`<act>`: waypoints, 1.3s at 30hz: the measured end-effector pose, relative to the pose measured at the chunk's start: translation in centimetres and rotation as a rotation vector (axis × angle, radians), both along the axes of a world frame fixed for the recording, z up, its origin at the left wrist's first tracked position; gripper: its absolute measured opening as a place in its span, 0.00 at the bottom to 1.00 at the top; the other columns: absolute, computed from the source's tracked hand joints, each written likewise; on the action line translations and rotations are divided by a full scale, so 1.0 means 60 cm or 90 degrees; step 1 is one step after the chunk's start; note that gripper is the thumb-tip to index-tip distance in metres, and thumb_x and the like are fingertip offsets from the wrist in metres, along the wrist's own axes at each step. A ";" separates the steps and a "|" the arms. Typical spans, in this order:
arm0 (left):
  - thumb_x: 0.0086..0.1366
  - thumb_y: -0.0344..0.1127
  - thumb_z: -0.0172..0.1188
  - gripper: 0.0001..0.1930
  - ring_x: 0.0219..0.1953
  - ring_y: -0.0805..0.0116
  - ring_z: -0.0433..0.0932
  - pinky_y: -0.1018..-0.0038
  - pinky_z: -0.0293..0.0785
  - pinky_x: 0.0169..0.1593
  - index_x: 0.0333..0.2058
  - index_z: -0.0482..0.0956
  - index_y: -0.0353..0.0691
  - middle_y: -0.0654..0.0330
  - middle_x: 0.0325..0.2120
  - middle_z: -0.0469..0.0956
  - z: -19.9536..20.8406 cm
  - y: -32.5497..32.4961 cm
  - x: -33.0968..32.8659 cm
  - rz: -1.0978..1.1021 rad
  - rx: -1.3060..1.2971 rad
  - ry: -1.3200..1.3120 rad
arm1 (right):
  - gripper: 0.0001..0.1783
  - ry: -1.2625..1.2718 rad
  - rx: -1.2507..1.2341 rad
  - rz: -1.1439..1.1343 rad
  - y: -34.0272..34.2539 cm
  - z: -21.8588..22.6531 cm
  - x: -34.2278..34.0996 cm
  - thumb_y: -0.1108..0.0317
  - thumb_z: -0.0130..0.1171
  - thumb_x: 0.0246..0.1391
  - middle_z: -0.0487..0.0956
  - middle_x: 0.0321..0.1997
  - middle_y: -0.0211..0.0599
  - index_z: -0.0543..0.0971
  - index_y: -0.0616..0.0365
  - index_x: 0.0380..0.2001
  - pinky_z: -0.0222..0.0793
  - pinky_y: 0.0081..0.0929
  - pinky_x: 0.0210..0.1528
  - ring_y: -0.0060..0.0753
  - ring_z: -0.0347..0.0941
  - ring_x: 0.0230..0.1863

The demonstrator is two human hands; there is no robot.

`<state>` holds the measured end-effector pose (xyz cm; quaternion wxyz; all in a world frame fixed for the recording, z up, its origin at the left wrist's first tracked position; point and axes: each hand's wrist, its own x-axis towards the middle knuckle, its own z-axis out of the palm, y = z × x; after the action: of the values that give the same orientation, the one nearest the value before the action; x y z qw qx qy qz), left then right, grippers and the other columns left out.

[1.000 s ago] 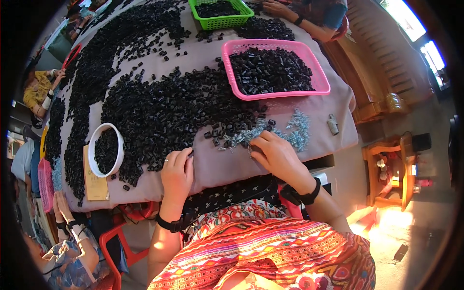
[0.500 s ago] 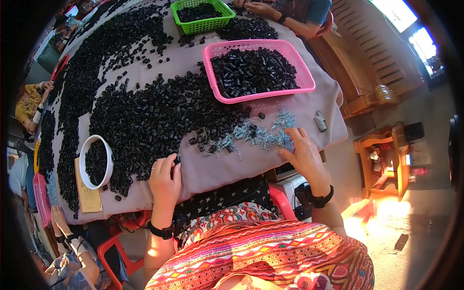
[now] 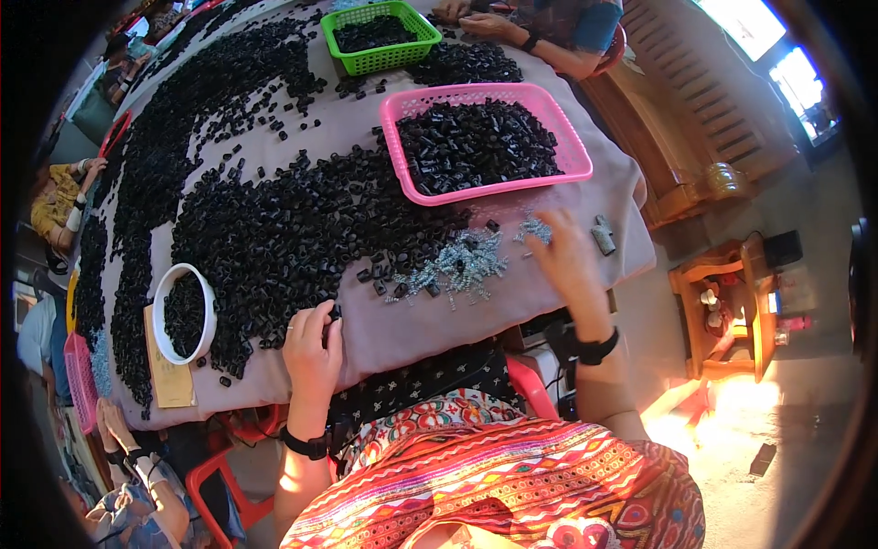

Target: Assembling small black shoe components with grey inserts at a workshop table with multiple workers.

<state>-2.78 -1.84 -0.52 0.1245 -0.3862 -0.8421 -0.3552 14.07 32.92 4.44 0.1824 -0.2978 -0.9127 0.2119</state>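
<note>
Near the table's front edge my left hand (image 3: 312, 352) is curled, with a small black plastic piece (image 3: 335, 314) showing at its fingertips. My right hand (image 3: 569, 263) reaches over a small cluster of silvery coil springs (image 3: 534, 229); its fingers are blurred and partly hide them. Left of that cluster, a larger heap of springs (image 3: 462, 263) has a few black pieces mixed in. Loose black plastic pieces (image 3: 283, 220) cover much of the cloth beyond my left hand. More of them fill a pink basket (image 3: 425, 194) beyond my right hand.
A white round container (image 3: 211, 320) with black pieces stands at the left, on a tan paper (image 3: 174, 389). Farther back is a green basket (image 3: 384, 62). A grey cylindrical object (image 3: 603, 235) lies near the right edge. Other people sit around the table.
My right hand has moved away from me over the springs. Some springs are now pushed into the left heap, with a gap beside the smaller cluster. My left hand stays in place.
</note>
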 end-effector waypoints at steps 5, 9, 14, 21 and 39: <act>0.58 0.22 0.65 0.15 0.29 0.66 0.74 0.74 0.71 0.31 0.45 0.81 0.38 0.59 0.31 0.76 0.001 -0.001 0.000 0.002 -0.016 0.002 | 0.17 -0.050 0.040 -0.033 0.075 -0.021 0.002 0.64 0.59 0.59 0.77 0.48 0.52 0.78 0.61 0.48 0.72 0.48 0.50 0.58 0.76 0.49; 0.58 0.21 0.65 0.15 0.29 0.66 0.74 0.74 0.72 0.31 0.45 0.81 0.38 0.59 0.31 0.76 -0.001 0.000 -0.001 -0.003 -0.018 0.003 | 0.15 -0.034 0.020 0.028 0.052 -0.033 -0.022 0.64 0.58 0.59 0.77 0.46 0.51 0.79 0.61 0.46 0.72 0.49 0.50 0.58 0.75 0.48; 0.59 0.21 0.64 0.15 0.30 0.66 0.75 0.74 0.72 0.32 0.45 0.81 0.37 0.58 0.32 0.76 0.001 -0.001 0.001 0.000 -0.013 0.003 | 0.13 0.013 0.005 0.187 -0.012 -0.026 -0.049 0.67 0.57 0.59 0.77 0.46 0.50 0.79 0.60 0.45 0.72 0.47 0.50 0.59 0.75 0.47; 0.59 0.21 0.64 0.14 0.30 0.66 0.75 0.74 0.73 0.32 0.45 0.81 0.37 0.58 0.32 0.76 0.005 0.000 0.002 -0.007 0.004 -0.007 | 0.15 0.010 -0.057 0.043 0.009 0.030 0.031 0.67 0.58 0.60 0.77 0.45 0.53 0.78 0.63 0.47 0.72 0.45 0.49 0.58 0.76 0.45; 0.58 0.21 0.65 0.15 0.27 0.69 0.72 0.75 0.71 0.32 0.45 0.81 0.37 0.60 0.30 0.76 -0.004 -0.002 0.002 0.001 -0.001 -0.008 | 0.22 -0.038 -0.159 0.064 -0.053 0.056 0.041 0.67 0.65 0.52 0.78 0.43 0.51 0.76 0.62 0.51 0.74 0.43 0.45 0.55 0.78 0.42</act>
<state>-2.65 -1.93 -0.75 0.1191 -0.3833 -0.8434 -0.3572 16.54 29.74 7.82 0.1055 -0.2787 -0.8979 0.3240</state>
